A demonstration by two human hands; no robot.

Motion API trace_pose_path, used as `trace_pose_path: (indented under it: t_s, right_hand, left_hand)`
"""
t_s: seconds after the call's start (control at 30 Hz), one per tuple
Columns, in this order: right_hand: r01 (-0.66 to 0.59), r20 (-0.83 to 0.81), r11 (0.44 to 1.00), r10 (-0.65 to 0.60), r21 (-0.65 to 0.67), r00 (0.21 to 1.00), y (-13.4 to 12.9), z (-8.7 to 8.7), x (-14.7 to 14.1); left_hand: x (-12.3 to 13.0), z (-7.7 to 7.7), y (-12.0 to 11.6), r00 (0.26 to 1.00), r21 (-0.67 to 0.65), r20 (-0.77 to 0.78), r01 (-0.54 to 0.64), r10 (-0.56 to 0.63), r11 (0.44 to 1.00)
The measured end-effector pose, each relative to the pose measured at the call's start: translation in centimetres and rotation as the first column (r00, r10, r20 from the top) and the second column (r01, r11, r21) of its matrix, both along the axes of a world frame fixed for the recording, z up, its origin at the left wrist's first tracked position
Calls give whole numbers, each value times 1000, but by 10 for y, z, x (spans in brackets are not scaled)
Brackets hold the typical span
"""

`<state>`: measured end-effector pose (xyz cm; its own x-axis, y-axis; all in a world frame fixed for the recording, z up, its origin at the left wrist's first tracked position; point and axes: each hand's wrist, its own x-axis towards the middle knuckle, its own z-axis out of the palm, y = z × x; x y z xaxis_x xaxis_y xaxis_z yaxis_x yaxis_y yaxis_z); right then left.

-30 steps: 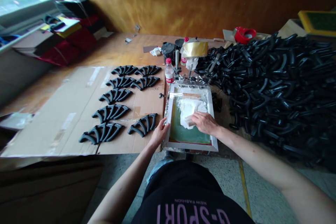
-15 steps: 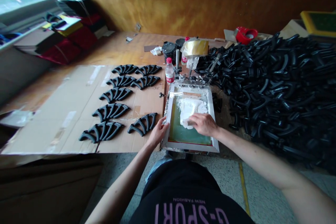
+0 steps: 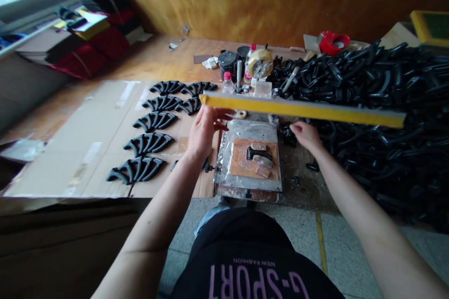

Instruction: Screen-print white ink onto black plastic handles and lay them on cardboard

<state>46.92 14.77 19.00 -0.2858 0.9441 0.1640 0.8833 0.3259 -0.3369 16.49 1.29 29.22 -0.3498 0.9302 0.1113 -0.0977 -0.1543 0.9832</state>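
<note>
A frame (image 3: pixel 301 111) is raised and seen edge-on as a long yellow and grey bar. My left hand (image 3: pixel 205 126) is under its left end, fingers stretched to the right; I cannot tell whether it bears the frame. Below lies a grey metal plate (image 3: pixel 245 129) with a wooden block (image 3: pixel 240 164) on it. On that block rests one curved black plastic handle (image 3: pixel 261 155). My right hand (image 3: pixel 306 134) is closed to the right of the plate, its fingertips beside dark pieces (image 3: pixel 288 134). What it holds, if anything, is hidden.
Rows of black handles (image 3: pixel 154 121) lie on cardboard (image 3: pixel 87 131) to the left. A large heap of black handles (image 3: pixel 379 159) fills the right. Behind stand a red-capped bottle (image 3: pixel 228 85), dark tubs (image 3: pixel 227 63), a tape roll (image 3: pixel 260 63) and a red tape dispenser (image 3: pixel 331 43).
The frame has swung up from lying flat, uncovering the plate and a handle. My right hand has left the white cloth-like patch and moved right; my left hand has moved up.
</note>
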Motion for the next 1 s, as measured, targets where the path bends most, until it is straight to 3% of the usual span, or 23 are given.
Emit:
trace_pose_path:
  t_s: [0.1,0.17,0.2,0.23,0.3,0.33,0.4,0.47,0.5,0.53,0.6,0.67,0.73,0.8,0.87,1.0]
  right_hand:
    - [-190,52,978,195,-83,979,-39,-49,-20]
    - [-253,116,963,262,-93,958,-61,-67,-39]
    - [-245,145,965,257,-96,956,-71,-70,-48]
    - [-221,162,970,235,-102,958,-82,-70,-58]
    - [-190,149,977,203,-94,968,-104,-61,-75]
    - [-219,120,973,227,-78,966,-116,-55,-84]
    - [-386,36,921,388,-44,921,-135,-45,-95]
    - [-545,-44,837,543,-49,838,-139,-40,-91]
    - [-544,-59,836,541,-66,839,-133,-40,-80]
    - [-472,-44,878,470,-86,882,-121,-42,-64]
    - [-127,79,987,135,-94,988,-88,-51,-14]
    - [239,230,969,-221,-55,948,-53,-67,45]
    - [389,281,914,-347,-112,895,-26,-84,95]
    - [429,280,886,-373,-175,884,-12,-97,125]
    - [427,204,882,-389,-199,898,-8,-100,135]
    - [229,-191,947,-273,-224,943,-17,-77,106]
  left_hand:
    - [15,-7,13,992,-23,103,-64,66,998]
    - [30,-30,2,982,-106,163,-83,99,991]
    - [40,-46,-8,979,-195,198,-18,57,981]
    - [50,-63,-21,970,-301,244,83,-7,950]
    - [70,-95,-48,910,-496,384,345,-155,797]
    - [78,-109,-60,879,-526,448,408,-165,746]
    - [84,-129,-81,852,-537,517,396,-80,745]
    - [73,-142,-96,866,-551,498,270,51,790]
    - [60,-148,-103,888,-574,445,184,116,798]
    - [44,-154,-110,913,-602,367,89,176,794]
    - [3,-169,-126,943,-641,162,-124,292,758]
    - [-37,-188,-144,912,-685,-30,-316,409,656]
    - [-70,-206,-157,891,-751,-167,-393,422,531]
    - [-91,-221,-161,904,-805,-248,-392,349,445]
    - [-106,-229,-157,924,-834,-300,-374,236,406]
    - [-126,-225,-144,926,-846,-371,-369,71,384]
